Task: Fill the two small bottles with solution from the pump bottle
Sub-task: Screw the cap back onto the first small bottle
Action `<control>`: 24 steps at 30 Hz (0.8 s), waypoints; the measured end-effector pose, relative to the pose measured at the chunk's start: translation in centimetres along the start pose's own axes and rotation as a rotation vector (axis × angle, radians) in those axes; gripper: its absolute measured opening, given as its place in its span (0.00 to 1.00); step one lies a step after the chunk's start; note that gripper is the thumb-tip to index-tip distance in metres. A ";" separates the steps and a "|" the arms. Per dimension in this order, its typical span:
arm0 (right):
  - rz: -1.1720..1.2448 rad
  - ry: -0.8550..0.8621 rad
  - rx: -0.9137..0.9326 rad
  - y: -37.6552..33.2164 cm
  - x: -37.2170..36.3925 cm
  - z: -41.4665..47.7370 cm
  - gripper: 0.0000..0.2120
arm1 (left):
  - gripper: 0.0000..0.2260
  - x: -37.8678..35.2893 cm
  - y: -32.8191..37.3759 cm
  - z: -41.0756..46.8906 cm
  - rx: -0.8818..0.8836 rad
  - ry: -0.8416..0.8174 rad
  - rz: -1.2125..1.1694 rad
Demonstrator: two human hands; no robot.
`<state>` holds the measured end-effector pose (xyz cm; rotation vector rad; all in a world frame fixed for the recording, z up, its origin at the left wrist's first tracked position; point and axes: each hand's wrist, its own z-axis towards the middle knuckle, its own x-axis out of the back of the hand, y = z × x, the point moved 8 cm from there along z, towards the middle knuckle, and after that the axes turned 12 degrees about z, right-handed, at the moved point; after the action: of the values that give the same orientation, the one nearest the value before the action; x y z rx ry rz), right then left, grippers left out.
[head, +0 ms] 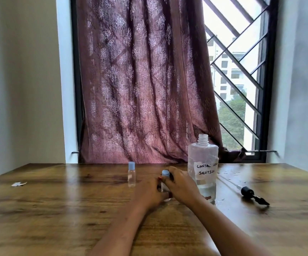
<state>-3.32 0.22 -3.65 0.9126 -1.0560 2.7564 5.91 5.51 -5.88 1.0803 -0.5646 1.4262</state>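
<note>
The wooden table (57, 209) spreads under both forearms, and just right of the right hand (181, 185) stands the big clear pump bottle (203, 169), neck open, a little liquid low inside. Further right lies its black pump head (249, 193), tube trailing back. Both hands close around one small bottle (165, 179), upright between them: the left hand (149, 193) grips the body, right fingers pinch its blue cap. Left of the hands, apart, stands the second small bottle (131, 174), capped.
</note>
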 end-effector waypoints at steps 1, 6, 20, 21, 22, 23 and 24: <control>-0.004 0.010 -0.007 0.0 0.1 0.0 0.11 | 0.11 0.2 0.2 -0.1 -0.006 0.007 0.014; 0.031 0.023 0.003 0.2 0.6 -0.1 0.09 | 0.12 -0.1 -0.2 -0.1 0.010 0.009 0.000; 0.149 0.239 0.120 -0.5 3.5 -0.1 0.06 | 0.22 0.1 -3.3 -0.3 0.169 -0.010 0.005; 0.134 0.217 0.106 -0.3 3.1 0.0 0.07 | 0.21 0.1 -3.9 -0.3 0.197 -0.010 -0.007; 0.132 0.192 0.097 -0.2 2.7 0.1 0.07 | 0.20 0.0 -4.4 -0.2 0.215 -0.007 -0.025; 0.139 0.156 0.074 0.0 2.1 0.1 0.07 | 0.18 0.0 -4.7 -0.2 0.226 -0.003 -0.036; 0.149 0.118 0.056 0.3 1.6 0.1 0.07 | 0.16 0.0 -4.9 -0.2 0.232 0.000 -0.041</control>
<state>-4.61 -0.29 -2.88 0.6924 -1.0739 2.9324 10.52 6.60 -7.17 1.2674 -0.3811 1.4809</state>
